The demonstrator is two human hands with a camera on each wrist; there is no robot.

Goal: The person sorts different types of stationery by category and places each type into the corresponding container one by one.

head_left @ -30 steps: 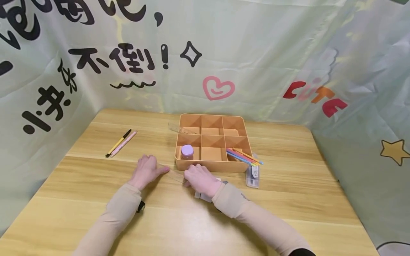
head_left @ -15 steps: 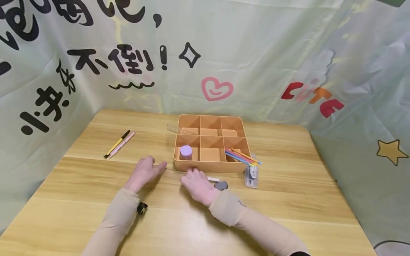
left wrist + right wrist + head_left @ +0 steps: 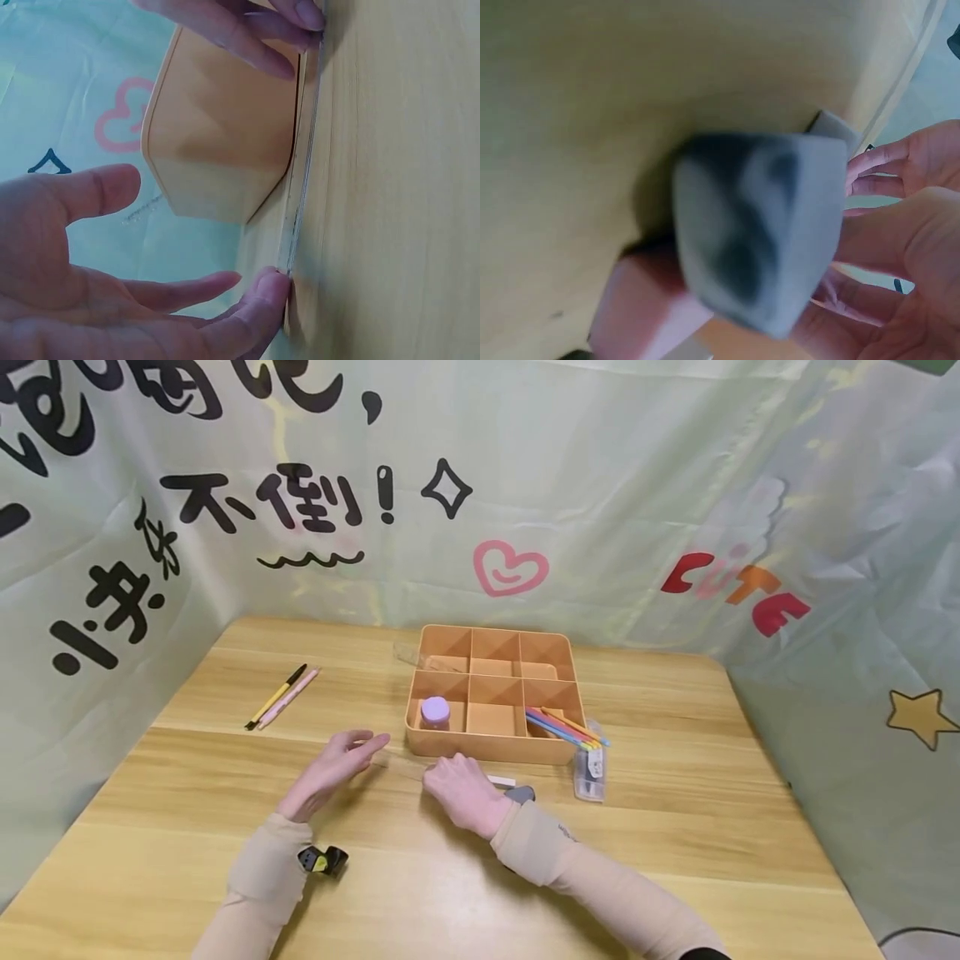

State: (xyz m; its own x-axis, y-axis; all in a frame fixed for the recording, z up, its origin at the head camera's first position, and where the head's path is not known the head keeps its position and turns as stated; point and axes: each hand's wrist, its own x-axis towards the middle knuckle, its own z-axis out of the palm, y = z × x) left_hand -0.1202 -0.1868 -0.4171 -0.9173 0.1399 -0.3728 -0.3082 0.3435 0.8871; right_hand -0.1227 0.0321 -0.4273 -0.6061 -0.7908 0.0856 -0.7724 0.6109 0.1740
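A clear ruler [image 3: 405, 766] stretches between the two hands in front of the peach divided organizer [image 3: 491, 748]. My left hand [image 3: 333, 770] touches its left end with the fingertips; in the left wrist view the thumb stands apart from the ruler [image 3: 298, 202]. My right hand [image 3: 467, 795] grips the other end with curled fingers. Beside the right hand lie a white block [image 3: 501, 782] and a grey piece [image 3: 520, 794]. Close up in the right wrist view are a smudged grey-white block [image 3: 735, 225] and a pink block [image 3: 646, 307], perhaps erasers.
A purple-lidded jar [image 3: 435, 712] stands in the front left compartment. Several coloured pencils [image 3: 566, 727] lean in the front right one. Another clear ruler [image 3: 420, 658] lies across the back left compartment. A clear case [image 3: 590, 775] lies at right; two pens [image 3: 283, 697] lie at left.
My left hand has turned, and its thumb has lifted off the ruler. The right hand has shifted slightly left; a pale item visible below it earlier no longer shows.
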